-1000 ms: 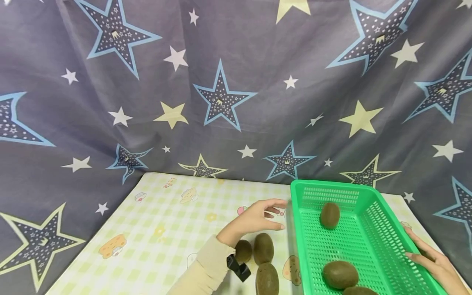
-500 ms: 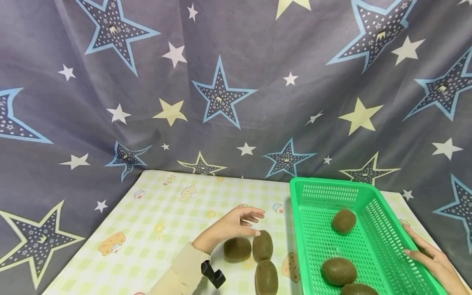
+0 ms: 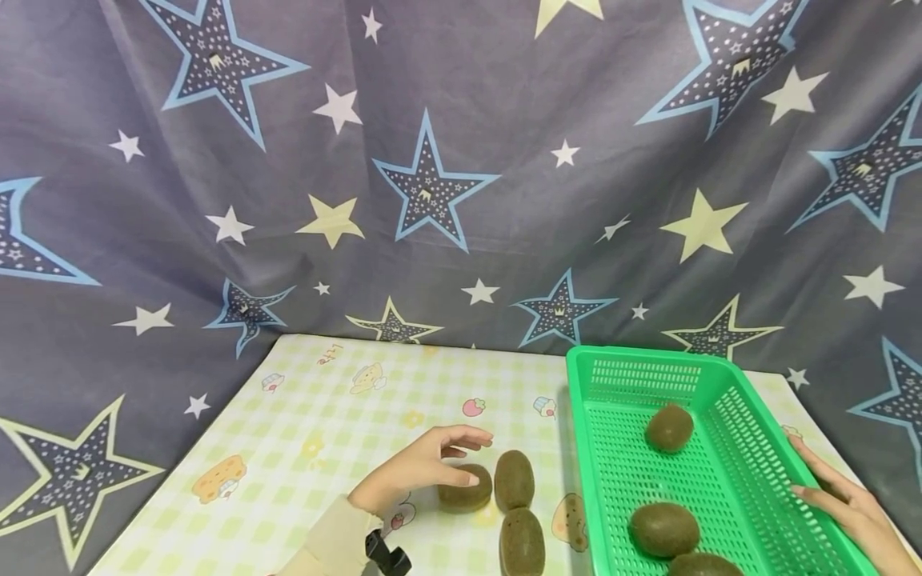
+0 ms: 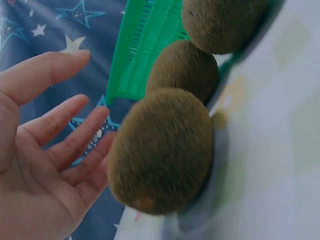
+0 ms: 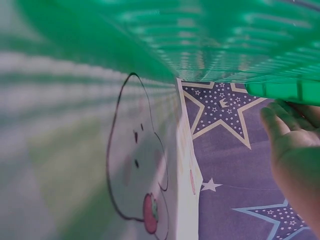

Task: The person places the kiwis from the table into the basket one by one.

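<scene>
My left hand (image 3: 425, 464) hovers over a brown fuzzy kiwi (image 3: 464, 490) on the table. Its thumb overlaps the fruit in the head view, while in the left wrist view the loosely bent fingers (image 4: 82, 145) spread beside this kiwi (image 4: 160, 150) without closing round it. To the right, two more kiwis (image 3: 515, 480) lie end to end. Inside the green plastic basket (image 3: 583, 448) are a kiwi (image 3: 670, 428) toward the far end and two nearer ones (image 3: 664, 530), one cut by the frame edge. My right hand (image 3: 846, 508) holds the basket's right rim, thumb on the inner side.
A pale green checked cloth with cartoon prints covers the table (image 3: 302, 448). Behind it hangs a dark curtain (image 3: 497, 160) with stars. A black wrist camera mount (image 3: 387, 554) sits at the left cuff.
My left hand has drawn back leftward from beside the basket to the leftmost kiwi, uncovering it. The far kiwi in the basket has rolled slightly right. My right hand stays put.
</scene>
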The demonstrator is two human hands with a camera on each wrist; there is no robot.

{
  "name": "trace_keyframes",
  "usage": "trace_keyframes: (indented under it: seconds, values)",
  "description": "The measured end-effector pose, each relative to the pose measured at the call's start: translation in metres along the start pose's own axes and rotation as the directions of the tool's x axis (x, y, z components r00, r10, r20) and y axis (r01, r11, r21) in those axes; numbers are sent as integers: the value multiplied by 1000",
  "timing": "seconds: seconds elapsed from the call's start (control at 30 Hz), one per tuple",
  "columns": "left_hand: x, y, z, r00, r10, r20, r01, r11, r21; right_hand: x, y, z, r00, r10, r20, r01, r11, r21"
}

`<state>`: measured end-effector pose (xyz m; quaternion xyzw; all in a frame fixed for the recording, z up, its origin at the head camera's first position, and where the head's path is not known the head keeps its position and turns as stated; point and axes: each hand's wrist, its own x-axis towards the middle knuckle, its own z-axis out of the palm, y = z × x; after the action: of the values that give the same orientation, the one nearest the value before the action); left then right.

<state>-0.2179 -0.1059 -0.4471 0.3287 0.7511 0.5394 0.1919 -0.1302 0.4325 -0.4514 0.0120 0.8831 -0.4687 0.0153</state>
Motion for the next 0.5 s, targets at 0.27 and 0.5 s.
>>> trace_keyframes:
  seconds: [0.27,0.5]
  values:
    - [-9,-16,-4,1000,-20,17,21,999,-50,1,-3,0,1000,-8,7,8,1000,2]
    - [-16,-28,-7,995,-55,82,66,989,-134,4,-8,-1,998,47,45,-46,999,-15]
